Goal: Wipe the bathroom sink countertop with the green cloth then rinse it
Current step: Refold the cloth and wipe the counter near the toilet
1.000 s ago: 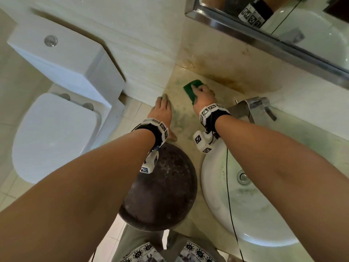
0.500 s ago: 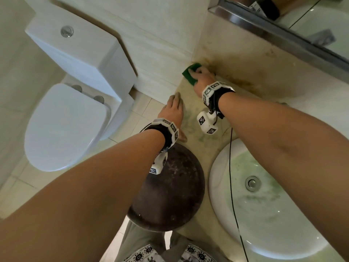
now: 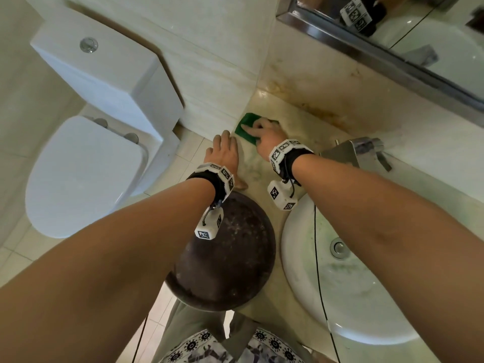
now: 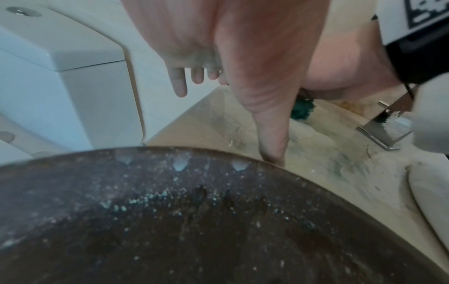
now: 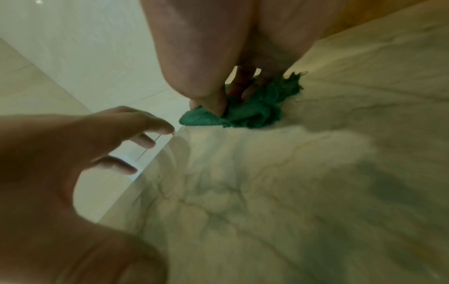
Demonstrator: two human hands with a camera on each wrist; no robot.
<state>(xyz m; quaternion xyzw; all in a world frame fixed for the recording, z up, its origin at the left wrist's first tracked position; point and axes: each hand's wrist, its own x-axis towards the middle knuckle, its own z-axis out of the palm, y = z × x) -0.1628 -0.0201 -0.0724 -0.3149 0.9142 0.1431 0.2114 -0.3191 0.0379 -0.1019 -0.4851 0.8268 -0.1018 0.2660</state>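
The green cloth lies bunched on the beige marble countertop, near its back left corner. My right hand is on top of it, thumb and curled fingers gripping the crumpled cloth and pressing it down. Just to the left, my left hand rests flat at the counter's left edge with its fingers straight and its thumb on the marble, holding nothing. Greenish smears mark the counter between the hands.
A white basin sits to the right, with a chrome faucet behind it. A dark round object stands under my left wrist. A toilet is at the left, a mirror above. Brown stains run along the back wall.
My right hand pushed the cloth to the back corner, then drew it back toward the left edge, beside the left hand's fingertips. The left hand stayed on the counter.
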